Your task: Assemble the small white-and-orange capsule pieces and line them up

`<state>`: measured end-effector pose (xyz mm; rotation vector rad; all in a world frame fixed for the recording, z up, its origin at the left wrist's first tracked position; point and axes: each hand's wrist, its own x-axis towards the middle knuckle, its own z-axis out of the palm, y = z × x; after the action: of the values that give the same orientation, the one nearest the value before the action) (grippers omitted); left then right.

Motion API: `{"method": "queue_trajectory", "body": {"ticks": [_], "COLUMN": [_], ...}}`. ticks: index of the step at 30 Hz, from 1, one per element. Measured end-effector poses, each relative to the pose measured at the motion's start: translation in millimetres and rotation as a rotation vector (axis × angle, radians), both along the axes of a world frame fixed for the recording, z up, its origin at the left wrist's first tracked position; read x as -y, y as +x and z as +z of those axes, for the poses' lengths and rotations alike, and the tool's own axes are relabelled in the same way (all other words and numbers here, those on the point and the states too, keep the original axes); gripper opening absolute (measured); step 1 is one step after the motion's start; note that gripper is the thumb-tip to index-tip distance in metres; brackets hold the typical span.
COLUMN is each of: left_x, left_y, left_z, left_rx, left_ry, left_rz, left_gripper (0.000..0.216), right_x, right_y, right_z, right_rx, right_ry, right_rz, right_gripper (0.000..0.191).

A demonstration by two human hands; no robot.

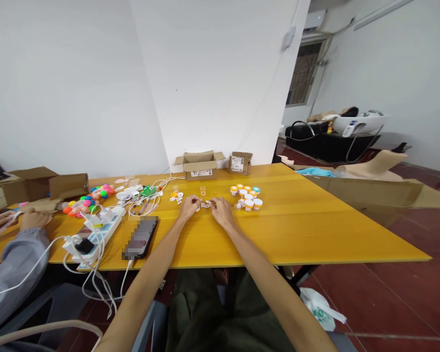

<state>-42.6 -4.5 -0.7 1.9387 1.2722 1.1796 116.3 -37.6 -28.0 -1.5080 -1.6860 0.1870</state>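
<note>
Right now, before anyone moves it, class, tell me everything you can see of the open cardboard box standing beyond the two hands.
The cardboard box is plain brown, low and rectangular, wider than tall. Its top is open, with side flaps spread out left and right. A white printed label sits on the front; its text is too small to read. The box stands upright at the back of the yellow table, near the white wall. Neither the left hand nor the right hand touches it.
</note>
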Motion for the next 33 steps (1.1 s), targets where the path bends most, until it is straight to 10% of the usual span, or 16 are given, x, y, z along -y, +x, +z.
{"method": "queue_trajectory", "body": {"ticks": [33], "left_x": [6], "left_y": [-19], "left_z": [8.3], "left_rx": [-0.253], "left_ry": [-0.046], "left_rz": [-0.272], "left_gripper": [0.038], "right_x": [15], "right_y": [-9], "right_z": [14.0], "right_rx": [0.223], "right_ry": [-0.037], "right_rz": [0.108], "right_gripper": [0.021]}}
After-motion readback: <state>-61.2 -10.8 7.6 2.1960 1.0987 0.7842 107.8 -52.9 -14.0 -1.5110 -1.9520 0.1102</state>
